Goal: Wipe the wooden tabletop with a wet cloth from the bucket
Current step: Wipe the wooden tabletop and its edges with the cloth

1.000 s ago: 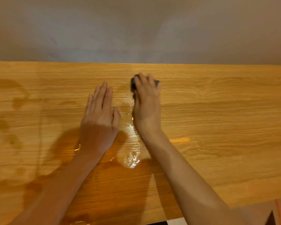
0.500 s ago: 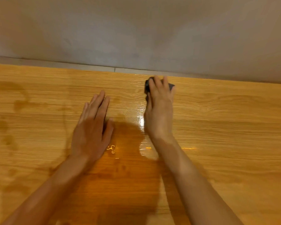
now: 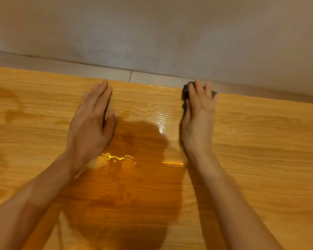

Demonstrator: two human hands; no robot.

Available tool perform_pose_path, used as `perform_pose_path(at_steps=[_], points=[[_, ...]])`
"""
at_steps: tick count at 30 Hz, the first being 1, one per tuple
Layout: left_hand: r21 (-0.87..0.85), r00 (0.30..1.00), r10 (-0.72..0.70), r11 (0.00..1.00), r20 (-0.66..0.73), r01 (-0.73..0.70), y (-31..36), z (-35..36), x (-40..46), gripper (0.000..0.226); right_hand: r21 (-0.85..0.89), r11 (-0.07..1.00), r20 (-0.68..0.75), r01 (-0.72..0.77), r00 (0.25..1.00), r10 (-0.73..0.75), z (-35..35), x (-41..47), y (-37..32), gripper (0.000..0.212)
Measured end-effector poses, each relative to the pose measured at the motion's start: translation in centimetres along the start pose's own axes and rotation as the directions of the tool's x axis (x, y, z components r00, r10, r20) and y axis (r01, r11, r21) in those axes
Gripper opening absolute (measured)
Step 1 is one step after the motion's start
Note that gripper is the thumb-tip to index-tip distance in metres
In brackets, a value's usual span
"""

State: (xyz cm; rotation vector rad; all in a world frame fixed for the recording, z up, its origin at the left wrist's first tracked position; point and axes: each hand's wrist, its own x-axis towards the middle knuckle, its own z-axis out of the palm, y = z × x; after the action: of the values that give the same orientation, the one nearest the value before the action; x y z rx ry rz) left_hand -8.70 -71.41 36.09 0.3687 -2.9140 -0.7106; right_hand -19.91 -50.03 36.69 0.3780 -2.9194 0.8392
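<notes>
The wooden tabletop [image 3: 260,150] fills the lower part of the head view, with wet sheen and dark damp patches in the middle. My right hand [image 3: 197,121] lies palm down on a dark cloth [image 3: 185,94] at the table's far edge; only the cloth's dark edges show beside and past my fingers. My left hand [image 3: 92,125] rests flat on the wood to the left, fingers together and holding nothing. A small puddle of water [image 3: 118,157] glints between my wrists. The bucket is out of view.
A grey wall [image 3: 152,33] rises behind the table, with a pale floor strip [image 3: 79,69] showing between the wall and the table's far edge. Faint drying marks [image 3: 9,112] spot the wood at far left.
My right hand has pushed the cloth farther away, from mid-table up to the far edge. My left hand has also slid forward. The view has tilted, so the floor strip now shows.
</notes>
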Motion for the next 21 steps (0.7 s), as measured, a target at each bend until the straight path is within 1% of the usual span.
perform_pose_path(at_steps=[2,3,4,5,6,7,10,12,14,17,20,21], points=[[-0.013,1.000,-0.020,1.000,0.013,0.020,0.1,-0.1,0.0,0.056,0.028,0.984,0.064,0.173,0.983,-0.175,3.4,-0.3,-3.9,0.051],[-0.017,0.999,-0.026,0.999,0.021,0.027,0.2,-0.1,-0.1,0.056,0.030,0.962,0.094,0.271,0.957,-0.273,4.3,-0.3,-5.0,0.054],[-0.021,0.999,-0.031,0.999,0.027,0.032,0.3,-0.1,-0.1,0.057,0.018,0.937,0.119,0.348,0.930,-0.348,4.4,0.0,-5.2,0.054],[-0.029,0.999,-0.034,0.999,0.027,0.034,0.3,-0.1,-0.1,0.057,0.009,0.924,0.158,0.382,0.912,-0.379,3.8,0.5,-4.7,0.053],[-0.044,0.999,-0.032,0.998,0.021,0.033,0.3,-0.1,-0.1,0.057,0.006,0.930,0.202,0.368,0.910,-0.361,2.7,0.9,-3.3,0.050],[-0.064,1.000,-0.029,0.998,0.012,0.029,0.3,-0.1,-0.1,0.056,-0.005,0.947,0.222,0.320,0.924,-0.311,1.1,1.3,-1.4,0.046],[-0.075,1.000,-0.012,0.997,0.012,0.012,0.3,-0.1,-0.2,0.056,-0.059,0.979,0.167,0.193,0.969,-0.181,-3.8,2.4,4.0,0.038],[-0.057,1.000,-0.001,0.998,0.013,0.002,0.1,-0.1,-0.1,0.055,-0.123,0.979,0.167,0.161,0.976,-0.139,-4.2,3.4,4.5,0.032],[-0.063,1.000,0.011,0.998,0.003,-0.011,-0.1,-0.1,0.0,0.054,-0.153,0.976,0.176,0.158,0.976,-0.130,-2.7,4.3,2.8,0.032],[-0.055,0.999,0.021,0.998,-0.027,-0.022,-0.2,0.2,0.0,0.052,-0.155,0.957,0.174,0.244,0.961,-0.216,0.9,5.0,-1.5,0.031],[-0.057,1.000,0.007,0.998,-0.030,-0.009,-0.2,0.3,0.0,0.052,-0.185,0.927,0.164,0.325,0.941,-0.297,5.0,4.8,-6.4,0.012],[-0.057,1.000,-0.001,0.998,-0.032,0.000,-0.1,0.3,0.1,0.052,-0.184,0.924,0.145,0.334,0.939,-0.311,6.0,4.7,-7.9,0.011]])
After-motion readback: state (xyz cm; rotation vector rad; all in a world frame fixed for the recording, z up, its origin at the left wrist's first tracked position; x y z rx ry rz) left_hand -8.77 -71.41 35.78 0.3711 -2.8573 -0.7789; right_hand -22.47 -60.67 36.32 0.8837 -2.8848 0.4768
